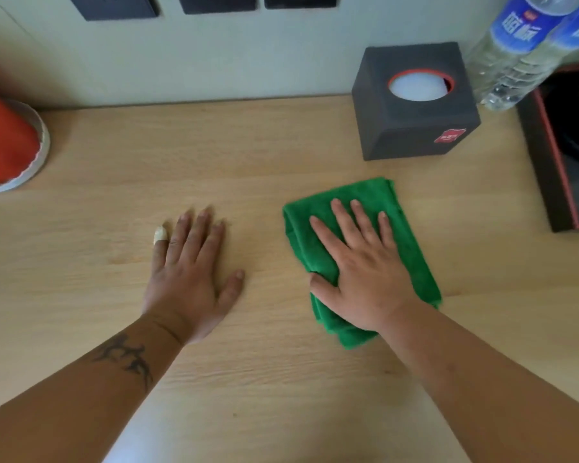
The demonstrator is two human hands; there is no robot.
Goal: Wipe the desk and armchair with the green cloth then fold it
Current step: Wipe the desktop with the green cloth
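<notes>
A folded green cloth (411, 235) lies on the light wooden desk (281, 155), right of centre. My right hand (361, 265) presses flat on top of it, fingers spread, thumb hooked over the cloth's left edge. My left hand (191, 269) rests flat on the bare desk to the left of the cloth, palm down, fingers apart, holding nothing. A pale bandage wraps its little finger. No armchair is in view.
A dark grey tissue box (415, 128) stands behind the cloth near the wall. Two water bottles (522, 48) stand at the back right beside a dark tray (542, 162) with red trim. An orange object on a round base (7, 142) sits at the left edge.
</notes>
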